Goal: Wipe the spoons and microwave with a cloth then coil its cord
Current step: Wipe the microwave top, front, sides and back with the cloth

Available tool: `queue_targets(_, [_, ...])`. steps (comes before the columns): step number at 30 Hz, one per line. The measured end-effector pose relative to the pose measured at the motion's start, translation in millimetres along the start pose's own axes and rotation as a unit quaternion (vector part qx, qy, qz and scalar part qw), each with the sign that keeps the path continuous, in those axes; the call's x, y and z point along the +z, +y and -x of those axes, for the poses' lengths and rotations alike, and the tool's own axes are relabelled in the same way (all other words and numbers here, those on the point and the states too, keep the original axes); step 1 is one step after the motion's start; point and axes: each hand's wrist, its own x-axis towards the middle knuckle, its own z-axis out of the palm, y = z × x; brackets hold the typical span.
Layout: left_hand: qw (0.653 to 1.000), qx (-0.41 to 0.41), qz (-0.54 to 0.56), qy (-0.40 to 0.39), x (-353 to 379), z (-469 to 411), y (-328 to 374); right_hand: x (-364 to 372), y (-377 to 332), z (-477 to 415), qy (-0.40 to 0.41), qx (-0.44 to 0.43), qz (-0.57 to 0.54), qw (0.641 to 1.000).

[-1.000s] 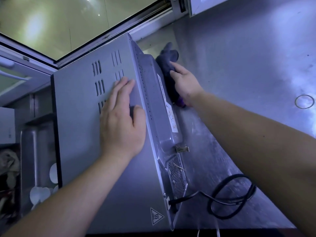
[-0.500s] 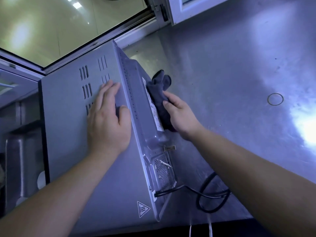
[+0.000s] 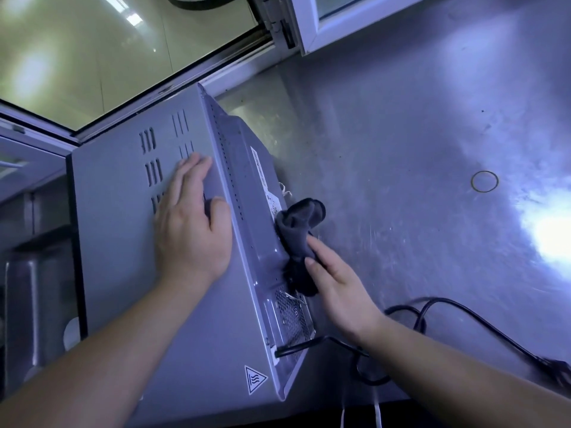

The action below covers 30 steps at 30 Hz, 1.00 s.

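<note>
A grey microwave [image 3: 123, 242] stands on the steel counter with its back panel turned toward the right. My left hand [image 3: 191, 223] lies flat on its top, fingers straight, near the vent slots. My right hand [image 3: 336, 288] presses a dark bunched cloth [image 3: 299, 239] against the back panel, just above the mesh vent, with its fingers fairly straight. The black power cord [image 3: 463, 316] leaves the lower back corner and lies loosely looped on the counter to the right, its plug at the frame's right edge. No spoons are in view.
The steel counter [image 3: 417, 149] stretches to the right with a rubber band ring [image 3: 484, 181] lying on it. A window frame [image 3: 309, 26] runs along the back. A metal sink [image 3: 34, 304] sits left of the microwave.
My right hand has slid the cloth down the back panel toward me, from the upper part to just above the mesh vent. My left hand has stayed flat on the top.
</note>
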Motion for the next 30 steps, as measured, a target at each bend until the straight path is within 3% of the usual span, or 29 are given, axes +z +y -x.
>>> queue_targets(8, [1.0, 0.002, -0.012, 0.007, 1, -1, -2, 23, -24, -8, -0.015, -0.104, 0.082, 0.991])
queue_targets(15, [1.0, 0.001, -0.017, 0.004, 0, -1, -1, 9, -90, -111, -0.102, -0.068, 0.103, 0.987])
queue_targets(22, [1.0, -0.003, -0.017, -0.004, -1, 0, 0, 17, -104, -187, -0.079, -0.061, 0.071, 0.993])
queue_targets(27, [1.0, -0.005, -0.012, -0.003, 0, 0, 0, 24, -105, -159, -0.1, -0.094, 0.014, 0.99])
queue_targets(30, [1.0, 0.002, -0.016, -0.002, 0, -1, 0, 22, -93, -115, -0.094, -0.145, 0.07, 0.982])
